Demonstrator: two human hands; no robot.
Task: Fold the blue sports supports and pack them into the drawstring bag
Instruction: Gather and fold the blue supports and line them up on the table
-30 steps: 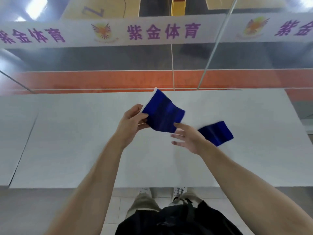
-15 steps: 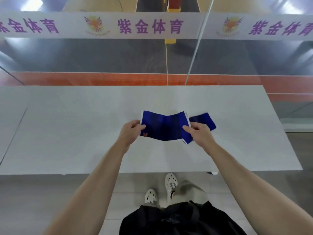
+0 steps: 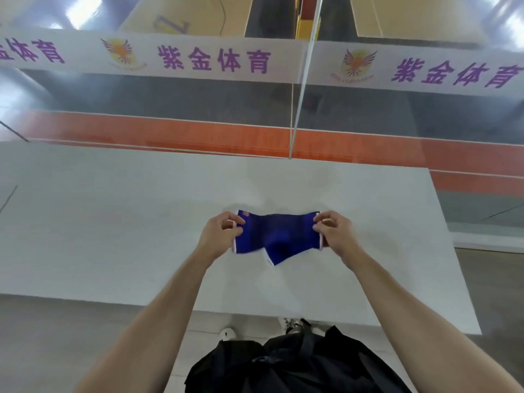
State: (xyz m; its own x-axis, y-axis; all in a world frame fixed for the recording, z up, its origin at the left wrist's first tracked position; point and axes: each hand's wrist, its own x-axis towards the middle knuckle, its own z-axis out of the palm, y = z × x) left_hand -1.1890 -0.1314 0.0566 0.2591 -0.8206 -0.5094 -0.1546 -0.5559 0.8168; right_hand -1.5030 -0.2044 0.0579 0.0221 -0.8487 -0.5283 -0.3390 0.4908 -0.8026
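A blue sports support (image 3: pixel 279 226) with white edging is stretched flat between both hands, just above the white table (image 3: pixel 113 222). My left hand (image 3: pixel 219 236) pinches its left end and my right hand (image 3: pixel 333 232) pinches its right end. Below it a blue corner with a white edge (image 3: pixel 279 256) pokes out toward me; I cannot tell whether it is the second support or a fold. The black drawstring bag (image 3: pixel 297 361) hangs in front of my body at the bottom of the view, below the table's near edge.
The table's near edge runs just under my forearms, its right edge at about two thirds across. Beyond the far edge are an orange floor stripe (image 3: pixel 198 131), a thin pole (image 3: pixel 300 95) and a white banner (image 3: pixel 212 59) with purple writing. White shoes show under the table.
My right hand took the free end and both hands pulled the support wide. The support has come down over where the second blue piece lay, and the view tilted.
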